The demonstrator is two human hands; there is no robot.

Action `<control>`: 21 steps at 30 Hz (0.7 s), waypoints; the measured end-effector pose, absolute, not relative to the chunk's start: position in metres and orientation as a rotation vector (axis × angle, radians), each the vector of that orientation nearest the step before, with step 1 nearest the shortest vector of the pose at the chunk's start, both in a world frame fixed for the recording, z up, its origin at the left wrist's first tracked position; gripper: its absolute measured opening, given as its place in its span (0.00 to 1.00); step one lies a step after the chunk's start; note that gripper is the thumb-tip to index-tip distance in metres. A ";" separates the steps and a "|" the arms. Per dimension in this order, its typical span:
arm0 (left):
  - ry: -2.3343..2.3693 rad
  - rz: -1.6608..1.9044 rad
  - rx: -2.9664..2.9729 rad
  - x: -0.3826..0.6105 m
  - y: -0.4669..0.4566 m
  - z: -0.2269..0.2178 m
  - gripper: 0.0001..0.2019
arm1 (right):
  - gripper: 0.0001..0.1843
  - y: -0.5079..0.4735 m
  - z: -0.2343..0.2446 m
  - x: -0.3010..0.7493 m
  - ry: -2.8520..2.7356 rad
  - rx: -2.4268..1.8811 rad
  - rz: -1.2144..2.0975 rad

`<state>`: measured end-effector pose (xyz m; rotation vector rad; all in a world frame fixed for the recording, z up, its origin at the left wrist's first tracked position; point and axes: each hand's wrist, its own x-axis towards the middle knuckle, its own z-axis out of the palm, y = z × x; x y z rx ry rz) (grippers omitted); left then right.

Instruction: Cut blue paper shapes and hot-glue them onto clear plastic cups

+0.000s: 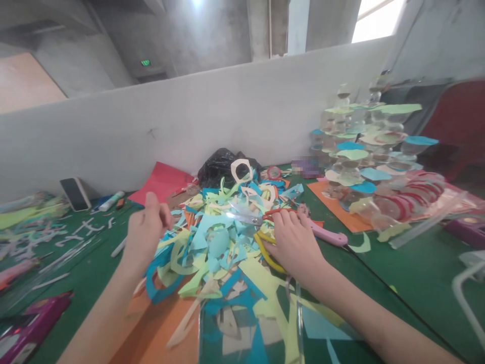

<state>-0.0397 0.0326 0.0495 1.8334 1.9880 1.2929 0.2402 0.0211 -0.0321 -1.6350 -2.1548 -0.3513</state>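
My right hand (297, 242) is wrapped around a pair of scissors (244, 216) with one red and one yellow handle. Their metal blades point left over a heap of cut paper scraps (217, 242) in light blue, blue, pale green and cream. To the left of the heap, my left hand (146, 227) is raised with its fingers curled in and the thumb up. Anything inside those fingers is hidden. Just behind that hand lies a red paper sheet (162, 179). A pink glue gun (328, 233) with a black cord lies right of my right hand.
A stack of clear cups and coloured paper discs (352, 154) stands at the right on an orange sheet (339, 207). Behind the heap sits a black plastic bag (217, 169) against a white partition (189, 121). A phone (75, 193) leans at the left; a purple device (36, 326) lies nearer.
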 end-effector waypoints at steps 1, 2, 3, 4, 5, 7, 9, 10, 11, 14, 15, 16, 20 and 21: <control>1.955 1.243 1.849 -0.034 0.027 0.046 0.32 | 0.20 0.022 -0.033 0.240 -2.151 -1.638 -0.326; 1.915 1.200 1.888 -0.027 0.022 0.042 0.32 | 0.19 0.022 -0.035 0.239 -2.149 -1.643 -0.284; 1.866 1.129 1.960 -0.021 0.019 0.038 0.31 | 0.19 0.023 -0.036 0.239 -2.149 -1.646 -0.228; 1.816 1.037 2.060 -0.015 0.017 0.034 0.28 | 0.19 0.024 -0.037 0.239 -2.150 -1.645 -0.165; 1.764 0.932 2.168 -0.010 0.016 0.029 0.25 | 0.20 0.024 -0.039 0.238 -2.149 -1.639 -0.097; 1.710 0.730 2.310 -0.002 0.014 0.018 0.19 | 0.21 0.026 -0.041 0.237 -2.136 -1.613 0.020; 1.721 0.586 2.345 0.001 0.013 0.007 0.19 | 0.23 0.027 -0.041 0.236 -2.122 -1.583 0.088; 1.737 0.540 2.339 0.002 0.011 0.002 0.20 | 0.23 0.027 -0.042 0.236 -2.116 -1.573 0.105; 1.749 0.513 2.329 0.001 0.010 -0.002 0.22 | 0.24 0.027 -0.042 0.235 -2.111 -1.567 0.114; 1.764 0.545 2.306 -0.003 0.008 -0.011 0.24 | 0.24 0.029 -0.042 0.234 -2.089 -1.573 0.130; 1.769 0.574 2.305 -0.004 0.008 -0.013 0.24 | 0.24 0.029 -0.042 0.233 -2.081 -1.578 0.133; 1.778 0.597 2.305 -0.006 0.008 -0.013 0.24 | 0.23 0.030 -0.043 0.233 -2.076 -1.584 0.134; 1.817 0.618 2.326 -0.011 0.010 -0.012 0.18 | 0.24 0.032 -0.045 0.232 -2.083 -1.599 0.120; 1.807 0.623 2.344 -0.012 0.010 -0.012 0.15 | 0.24 0.032 -0.045 0.232 -2.092 -1.601 0.113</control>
